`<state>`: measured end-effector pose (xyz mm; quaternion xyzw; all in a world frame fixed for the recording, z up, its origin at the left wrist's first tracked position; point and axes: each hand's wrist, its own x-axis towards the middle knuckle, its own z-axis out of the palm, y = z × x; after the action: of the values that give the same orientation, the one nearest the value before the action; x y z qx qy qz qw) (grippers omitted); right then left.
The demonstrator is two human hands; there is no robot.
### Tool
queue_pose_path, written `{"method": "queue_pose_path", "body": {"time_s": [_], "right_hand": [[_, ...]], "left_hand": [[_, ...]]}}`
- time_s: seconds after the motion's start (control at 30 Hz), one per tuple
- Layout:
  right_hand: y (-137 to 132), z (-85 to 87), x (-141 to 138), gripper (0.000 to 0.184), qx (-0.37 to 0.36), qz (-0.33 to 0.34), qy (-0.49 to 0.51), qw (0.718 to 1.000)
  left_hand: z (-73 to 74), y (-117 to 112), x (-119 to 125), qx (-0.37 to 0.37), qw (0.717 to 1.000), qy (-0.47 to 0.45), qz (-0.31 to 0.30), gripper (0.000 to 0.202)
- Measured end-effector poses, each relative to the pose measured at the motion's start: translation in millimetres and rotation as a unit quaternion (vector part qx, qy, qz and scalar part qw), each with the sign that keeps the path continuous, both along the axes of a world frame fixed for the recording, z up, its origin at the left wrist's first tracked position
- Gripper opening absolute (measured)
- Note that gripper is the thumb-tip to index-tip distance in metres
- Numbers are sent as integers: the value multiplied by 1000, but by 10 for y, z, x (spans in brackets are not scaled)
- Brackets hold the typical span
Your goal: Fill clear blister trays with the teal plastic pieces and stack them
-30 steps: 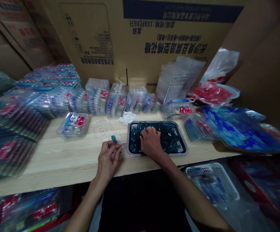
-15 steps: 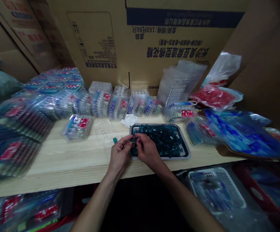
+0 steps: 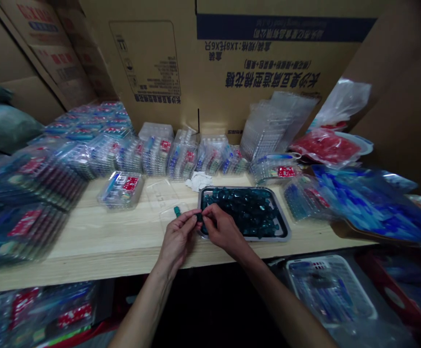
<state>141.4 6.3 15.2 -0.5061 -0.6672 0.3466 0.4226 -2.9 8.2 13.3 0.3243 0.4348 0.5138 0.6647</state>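
Observation:
A small dark teal piece [image 3: 199, 217] is pinched between the thumb and fingers of my left hand [image 3: 179, 234]. My right hand [image 3: 222, 227] is closed too, its fingertips meeting the piece from the right. Both hands are at the left edge of a rectangular tray [image 3: 286, 231] heaped with dark teal, glossy pieces [image 3: 245, 205]. Just left of my left fingers, a teal-green piece [image 3: 177, 211] lies by a clear plastic box [image 3: 162, 191], which my left hand partly hides. What kind of pieces these are, I cannot make out.
Packed clear boxes [image 3: 156, 157] line the back of the table, with larger stacks [image 3: 32, 232] at the left. One filled box [image 3: 120, 190] lies apart. Empty clear trays [image 3: 268, 123], a bag of red items [image 3: 326, 145] and a carton of blue packets [image 3: 373, 203] stand at the right.
My hands have lifted slightly off the tray's left side, and the dark piece between them now shows clearly. The whole view has shifted a little.

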Motion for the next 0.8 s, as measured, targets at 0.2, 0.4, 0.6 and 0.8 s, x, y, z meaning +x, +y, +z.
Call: {"method": "queue_pose_path", "body": {"time_s": [0.2, 0.4, 0.6, 0.8], "right_hand": [[38, -94, -48, 6, -34, -6, 17, 999], [-169, -229, -155, 22, 3, 26, -66, 998], [-523, -387, -346, 25, 59, 122, -269, 953], [-494, -453, -347, 20, 69, 122, -257, 956]], "left_hand": [[-27, -87, -25, 34, 999, 37, -4, 39], [-159, -97, -518, 112, 965, 233, 45, 29], [-328, -108, -745, 278, 827, 486, -46, 16], [-462, -140, -575, 371, 753, 528, -131, 22]]}}
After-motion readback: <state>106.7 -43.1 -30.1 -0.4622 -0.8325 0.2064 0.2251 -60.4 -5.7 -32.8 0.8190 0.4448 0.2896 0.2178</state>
